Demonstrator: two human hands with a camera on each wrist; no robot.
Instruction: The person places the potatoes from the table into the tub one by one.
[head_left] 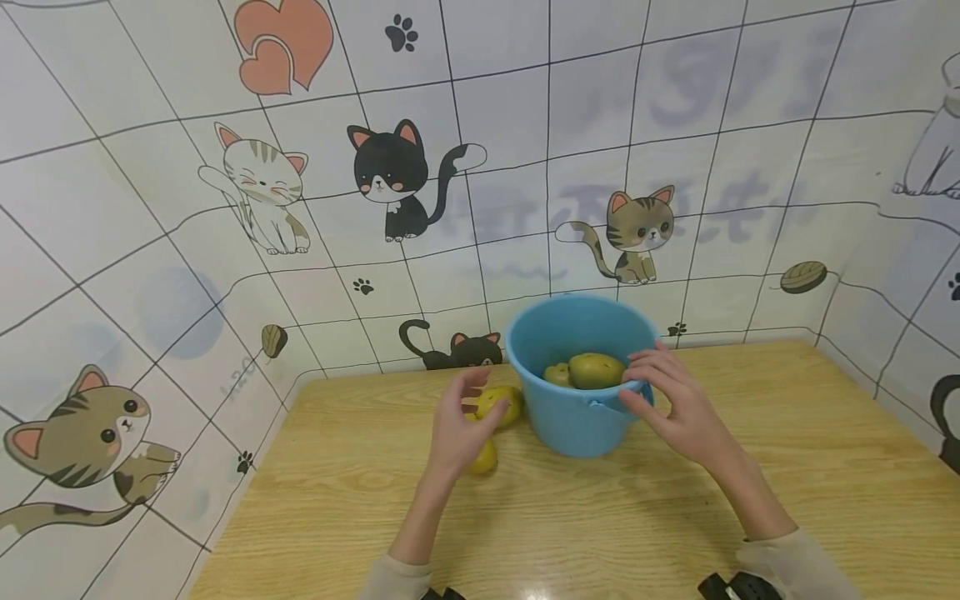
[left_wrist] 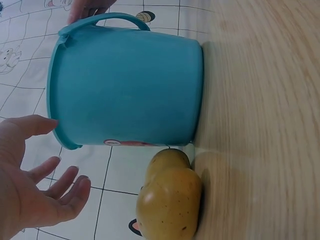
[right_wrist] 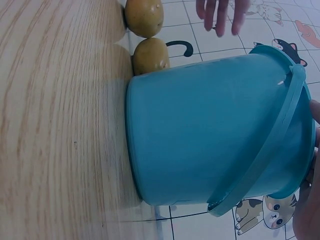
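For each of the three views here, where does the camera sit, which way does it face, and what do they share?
Head: worn high, looking forward and down at the table, the blue bucket, and both forearms.
Left wrist: low beside the bucket, rolled sideways, showing the open left hand and a potato.
Right wrist: low on the bucket's other side, also rolled, with the right hand at the frame edge.
Shared: all show the bucket; both wrist views show potatoes on the table.

A smooth, matt blue plastic bucket [head_left: 573, 417] is touched by the right hand [head_left: 675, 408]. Under the left hand [head_left: 457, 425], glossy wood-grain tabletop [head_left: 750, 500] and 2 dull-skinned potatoes [head_left: 498, 406] are seen.
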